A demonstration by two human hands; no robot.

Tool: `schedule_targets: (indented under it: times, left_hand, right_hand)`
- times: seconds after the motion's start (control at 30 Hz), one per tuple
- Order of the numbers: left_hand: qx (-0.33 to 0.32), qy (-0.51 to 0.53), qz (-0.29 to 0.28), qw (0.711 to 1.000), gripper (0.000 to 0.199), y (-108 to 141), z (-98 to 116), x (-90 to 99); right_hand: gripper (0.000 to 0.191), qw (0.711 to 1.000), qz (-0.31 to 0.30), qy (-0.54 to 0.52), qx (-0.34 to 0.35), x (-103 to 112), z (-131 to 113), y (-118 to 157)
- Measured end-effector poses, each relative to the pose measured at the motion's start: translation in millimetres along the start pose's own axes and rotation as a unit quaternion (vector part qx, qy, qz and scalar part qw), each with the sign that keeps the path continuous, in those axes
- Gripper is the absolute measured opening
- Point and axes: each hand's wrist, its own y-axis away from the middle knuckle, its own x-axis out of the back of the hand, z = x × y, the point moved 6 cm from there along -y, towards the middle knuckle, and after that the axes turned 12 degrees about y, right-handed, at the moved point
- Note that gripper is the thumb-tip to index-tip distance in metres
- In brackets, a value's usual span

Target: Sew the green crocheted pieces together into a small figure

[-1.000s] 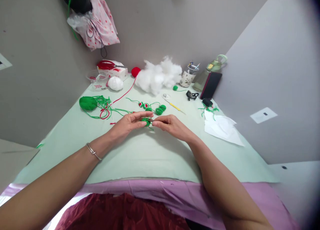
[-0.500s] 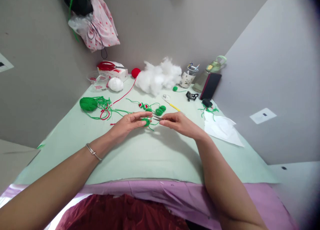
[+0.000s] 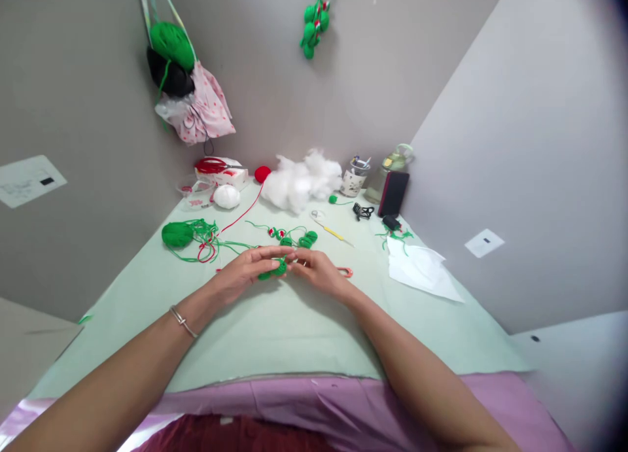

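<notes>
Between the thumb and fingers of my left hand point(image 3: 245, 269) is a small round green crocheted piece point(image 3: 279, 267). My right hand point(image 3: 316, 272) meets it from the right, its fingertips pinched at the piece's edge; a yarn end there is too small to make out. An orange handle loop point(image 3: 346, 271), likely of small scissors, shows just beyond my right hand, the rest hidden behind the hand. Right behind my fingers lie more green crocheted pieces point(image 3: 307, 239) and two small red-and-white ones point(image 3: 276, 233), joined by green yarn.
A yellow-handled crochet hook point(image 3: 333, 233) lies behind. Green yarn point(image 3: 177, 234) tangles at left. At the back are white stuffing point(image 3: 301, 180), a red yarn ball point(image 3: 262, 174), red scissors point(image 3: 213, 165), a pen cup point(image 3: 354, 179) and a phone point(image 3: 394, 193). White paper point(image 3: 419, 269) lies right.
The scissor blades no longer show in my right hand, and an orange handle now appears beside it. My right hand has closed in on the green piece. The camera view has tilted up.
</notes>
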Motion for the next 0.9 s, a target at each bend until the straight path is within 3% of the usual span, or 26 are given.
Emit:
schedule_targets:
  times: [0.07,0.23,0.43,0.57,0.77,0.9]
  left_hand:
    - [-0.007,-0.013,0.03,0.999,0.04,-0.8,0.7,5.1]
    - [-0.074,-0.064,0.152,0.984,0.029,-2.8,4.8,27.7]
    - [-0.109,-0.004,0.18,0.978,0.029,-2.5,5.9,30.5]
    - [-0.136,0.055,0.214,0.966,0.039,-0.9,13.1,37.9]
    - [-0.146,0.11,0.206,0.961,0.049,-1.4,22.6,49.1]
    - [-0.096,0.0,0.148,0.984,0.045,-3.5,13.4,31.8]
  right_hand:
    - [0.021,0.999,-0.006,-0.015,-0.036,2.1,4.5,-0.1]
    - [0.019,0.996,0.053,0.03,-0.061,22.2,10.2,2.4]
    - [0.009,0.986,0.089,0.119,-0.074,24.4,11.1,2.4]
    - [0.011,0.972,0.133,0.155,-0.113,34.5,25.9,2.6]
    - [0.011,0.957,0.192,0.129,-0.177,60.4,49.9,5.3]
    - [0.015,0.98,0.152,0.035,-0.127,55.6,28.1,3.3]
